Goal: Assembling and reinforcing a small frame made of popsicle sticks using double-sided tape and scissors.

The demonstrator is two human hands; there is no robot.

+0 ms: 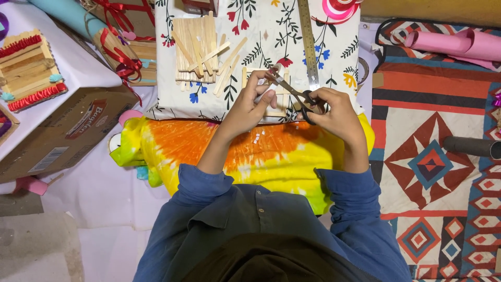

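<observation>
My right hand [334, 110] grips black-handled scissors [292, 92] whose blades point up and left. My left hand [252, 102] pinches a small wooden stick piece [265, 78] right at the blade tips. Both hands hover over a flat frame of wooden sticks [284, 102] lying on a white floral cloth [261, 42]. A pile of loose wooden craft sticks [201, 49] lies further back on the same cloth. Small white cut scraps [257, 137] rest on the orange and yellow tie-dye fabric [271, 151] across my lap.
A metal ruler [309, 42] lies on the floral cloth beside pink ribbon [338, 10]. At left, a cardboard box [68, 125] holds finished stick crafts [28, 68] and red ribbon [121, 55]. A patterned rug [443, 156] with pink paper rolls [454, 44] lies at right.
</observation>
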